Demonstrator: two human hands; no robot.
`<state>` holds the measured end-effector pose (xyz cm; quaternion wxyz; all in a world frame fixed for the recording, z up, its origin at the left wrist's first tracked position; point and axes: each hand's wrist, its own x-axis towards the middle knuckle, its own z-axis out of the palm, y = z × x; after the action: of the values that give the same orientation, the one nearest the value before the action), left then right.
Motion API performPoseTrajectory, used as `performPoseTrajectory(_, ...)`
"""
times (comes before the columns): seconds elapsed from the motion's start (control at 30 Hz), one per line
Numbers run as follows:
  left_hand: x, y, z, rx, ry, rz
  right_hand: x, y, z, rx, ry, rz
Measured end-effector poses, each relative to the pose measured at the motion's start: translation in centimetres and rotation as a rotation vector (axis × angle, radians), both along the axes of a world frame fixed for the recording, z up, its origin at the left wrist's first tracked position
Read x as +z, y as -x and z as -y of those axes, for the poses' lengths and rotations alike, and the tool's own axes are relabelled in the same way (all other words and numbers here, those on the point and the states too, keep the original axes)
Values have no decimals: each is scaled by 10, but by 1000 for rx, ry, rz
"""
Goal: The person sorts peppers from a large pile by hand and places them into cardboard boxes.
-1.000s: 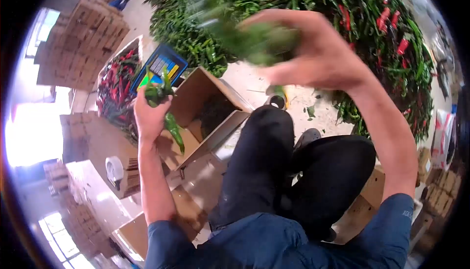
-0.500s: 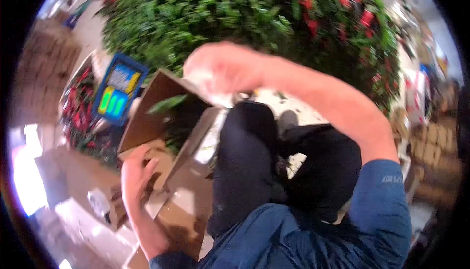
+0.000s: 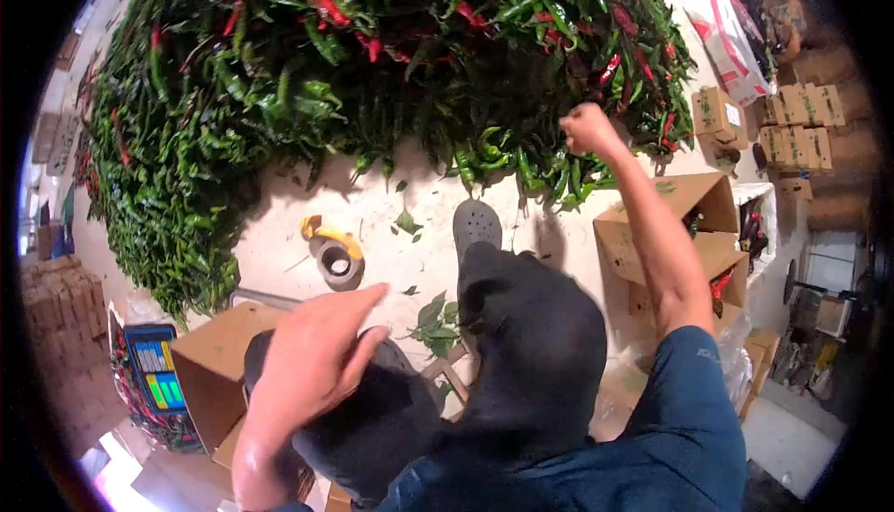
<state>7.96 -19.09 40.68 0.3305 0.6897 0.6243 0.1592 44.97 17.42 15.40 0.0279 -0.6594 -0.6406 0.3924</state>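
A large heap of green peppers (image 3: 279, 93) with some red peppers among them spreads across the floor. My right hand (image 3: 589, 130) is over the heap's right part, its fingers curled closed; whatever they hold, if anything, cannot be made out. My left hand (image 3: 321, 354) is above my left knee, fingers apart and empty. Just beyond it a tape roll (image 3: 339, 264) lies beside a yellow tape dispenser (image 3: 326, 233). Loose green leaves (image 3: 436, 326) lie on the floor between my legs.
An open cardboard box (image 3: 209, 358) stands at the left beside a blue-framed display (image 3: 155, 370). At the right are another open box (image 3: 670, 219), a small carton (image 3: 717, 116), a white and red bag (image 3: 731, 51) and stacked cartons (image 3: 805, 107).
The view has swung right. The peppers have left my left hand, which has moved from the left box to above my knee. My right hand has moved out to the heap's right part.
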Motion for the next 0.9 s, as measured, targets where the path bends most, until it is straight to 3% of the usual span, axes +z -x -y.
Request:
performPoseTrajectory(0.03,-20,-11,-24,-25,118,86,-27,-18,8,-68,72,54)
performPoseTrajectory(0.07,-44,-22,-50,-55,263,127,-84,-41,9,-22,-64,150)
performPoseTrajectory(0.13,-109,-40,-93,-149,458,148,-138,-45,24,-169,-46,123)
performPoseTrajectory(0.2,-189,-60,-126,-240,529,62,-142,-14,43,-412,-218,284)
performPoseTrajectory(0.23,-221,-75,-142,-203,555,1,-137,-4,46,-451,-142,245)
performPoseTrajectory(0.3,-277,-101,-180,-176,426,-12,-135,0,58,-371,-166,232)
performPoseTrajectory(0.33,-311,-116,-195,-24,451,-8,-137,-3,69,-329,-204,187)
performPoseTrajectory(0.37,-342,-132,-202,182,255,-12,-138,-4,83,-276,-162,126)
performPoseTrajectory(0.4,-359,-143,-213,235,54,-24,-139,-8,100,-223,-122,66)
performPoseTrajectory(0.47,-369,-166,-236,397,-42,-143,-158,-25,144,-34,-156,-36)
performPoseTrajectory(0.6,-377,-157,-228,271,82,-146,-151,-47,192,134,91,-189)
performPoseTrajectory(0.67,-383,-133,-220,161,70,-89,-143,-44,207,-82,209,-294)
performPoseTrajectory(0.73,-394,-105,-207,225,13,39,-145,-43,218,-307,184,-357)
performPoseTrajectory(0.8,-398,-82,-193,198,33,68,-158,-43,224,-687,225,-582)
performPoseTrajectory(0.87,-394,-72,-178,276,86,143,-154,-38,218,-844,176,-625)
performPoseTrajectory(0.9,-392,-69,-171,304,86,179,-145,-36,213,-808,157,-415)
